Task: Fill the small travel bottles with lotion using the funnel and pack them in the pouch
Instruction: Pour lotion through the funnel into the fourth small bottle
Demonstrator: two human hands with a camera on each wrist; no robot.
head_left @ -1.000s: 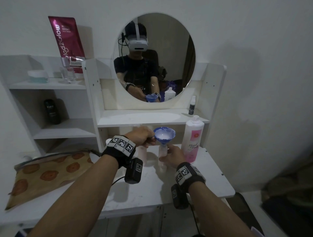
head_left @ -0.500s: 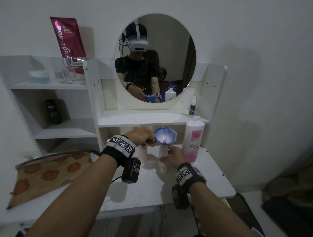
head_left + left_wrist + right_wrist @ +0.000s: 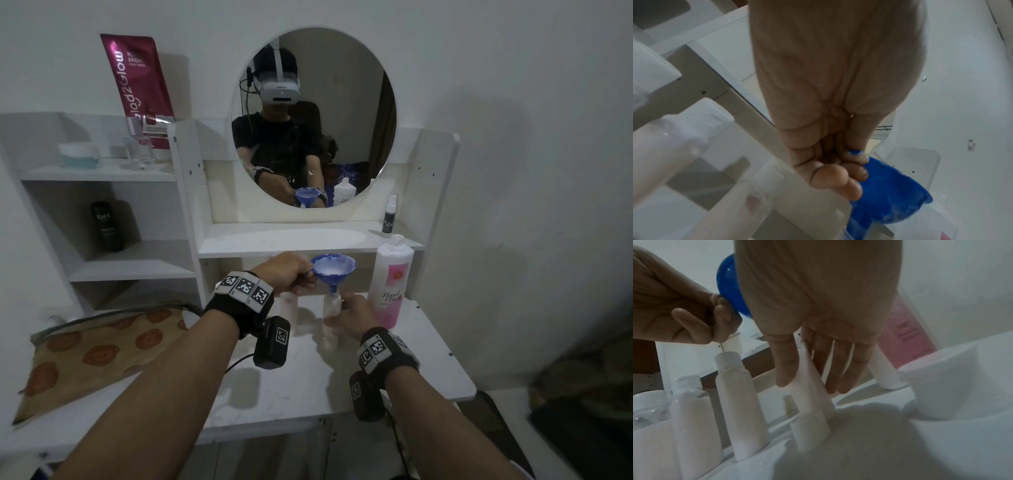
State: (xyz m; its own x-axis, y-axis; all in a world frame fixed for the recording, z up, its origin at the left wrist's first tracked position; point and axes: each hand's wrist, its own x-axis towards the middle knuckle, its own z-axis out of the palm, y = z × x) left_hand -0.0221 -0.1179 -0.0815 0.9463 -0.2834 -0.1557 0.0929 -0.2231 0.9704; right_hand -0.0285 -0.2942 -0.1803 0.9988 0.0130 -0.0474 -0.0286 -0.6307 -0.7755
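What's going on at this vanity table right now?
A person is filling a small travel bottle with lotion. The left hand pinches the handle of a blue funnel seated in the bottle's neck, white lotion pooled in its cone. The right hand steadies the bottle. The big pump lotion bottle stands beside it.

A home dressing corner is shown: a white vanity counter with a round mirror at 12 o'clock, and side shelves at 10 o'clock stocked with a cream jar and a dark cosmetic bottle.
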